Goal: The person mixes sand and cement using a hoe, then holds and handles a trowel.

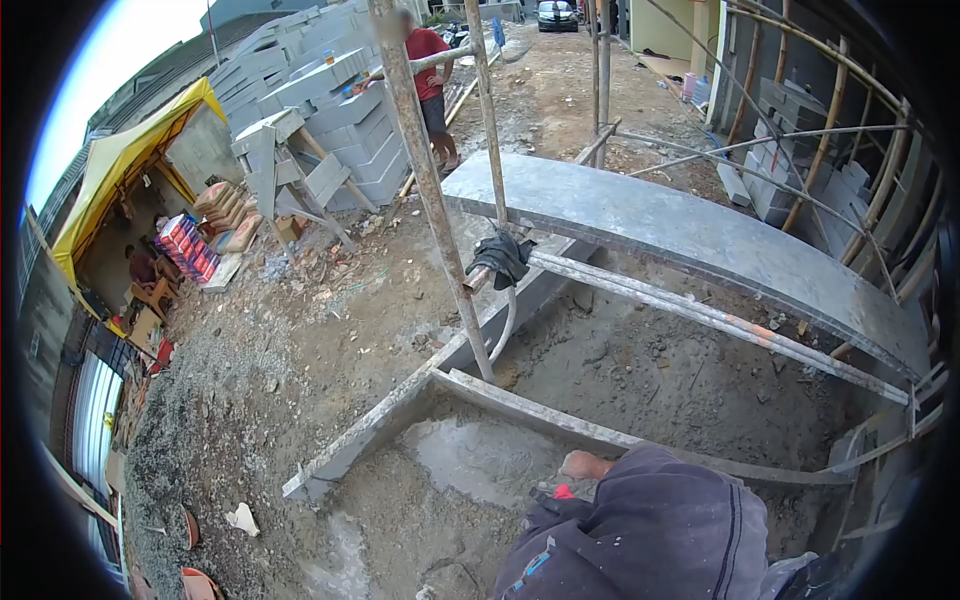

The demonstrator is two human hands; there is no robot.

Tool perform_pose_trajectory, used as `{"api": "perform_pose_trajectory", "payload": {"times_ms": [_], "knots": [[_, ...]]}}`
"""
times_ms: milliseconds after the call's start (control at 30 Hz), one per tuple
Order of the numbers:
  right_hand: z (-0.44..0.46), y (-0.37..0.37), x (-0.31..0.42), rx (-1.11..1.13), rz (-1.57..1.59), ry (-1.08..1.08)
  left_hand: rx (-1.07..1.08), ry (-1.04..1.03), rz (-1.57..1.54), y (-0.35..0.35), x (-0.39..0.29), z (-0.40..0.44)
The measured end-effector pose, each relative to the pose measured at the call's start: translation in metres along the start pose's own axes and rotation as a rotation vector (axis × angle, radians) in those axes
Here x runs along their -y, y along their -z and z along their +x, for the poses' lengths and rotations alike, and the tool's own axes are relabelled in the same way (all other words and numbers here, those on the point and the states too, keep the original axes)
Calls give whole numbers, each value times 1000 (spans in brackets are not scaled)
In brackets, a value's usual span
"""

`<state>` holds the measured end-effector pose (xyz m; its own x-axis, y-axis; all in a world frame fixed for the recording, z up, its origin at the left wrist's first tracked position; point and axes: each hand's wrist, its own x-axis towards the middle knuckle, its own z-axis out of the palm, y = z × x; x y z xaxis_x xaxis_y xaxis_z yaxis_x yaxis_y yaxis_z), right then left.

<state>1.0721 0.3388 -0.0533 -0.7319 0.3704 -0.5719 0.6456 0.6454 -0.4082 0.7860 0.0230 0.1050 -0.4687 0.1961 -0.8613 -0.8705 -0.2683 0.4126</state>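
Note:
Dark grey clothing [640, 530] with side stripes fills the bottom right. A small patch of bare skin [585, 465] shows at its upper left edge; whether it is a knee or part of a hand I cannot tell. Beside it lies a small red item [563, 491] against dark material. I make out no fingers of my left hand or my right hand. Just beyond is wet grey mortar [480, 455] on the ground, bordered by a thin board [540, 412] and a low concrete edge [375, 425].
A large grey slab [650, 215] spans the right, with metal pipes [700, 315] below. Upright poles [430, 180] stand ahead. A person in red [425, 50] stands near stacked blocks [350, 125]; another person [142, 268] sits under the yellow canopy [130, 150].

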Motion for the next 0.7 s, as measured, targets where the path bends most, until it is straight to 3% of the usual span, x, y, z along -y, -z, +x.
{"api": "perform_pose_trajectory", "payload": {"times_ms": [67,167,267,367,467,567,667,700], "knots": [[5,-7,-8,72,-179,45,-2,4,4,-5,-1,3],[-3,10,-5,80,189,-273,-2,9,37,-22,-7,4],[8,13,-13,23,276,-359,-6,3,51,-35,-9,7],[10,27,-16,16,132,-126,-16,7,46,-43,-10,8],[-15,68,9,-71,139,-47,-23,2,37,-47,-9,10],[22,30,-8,5,228,-251,-44,-3,15,-42,-14,6],[36,19,-3,62,-11,-69,-77,-26,-16,-20,-23,0],[37,23,9,47,60,-131,-92,-40,-34,-5,-29,-7]]}}
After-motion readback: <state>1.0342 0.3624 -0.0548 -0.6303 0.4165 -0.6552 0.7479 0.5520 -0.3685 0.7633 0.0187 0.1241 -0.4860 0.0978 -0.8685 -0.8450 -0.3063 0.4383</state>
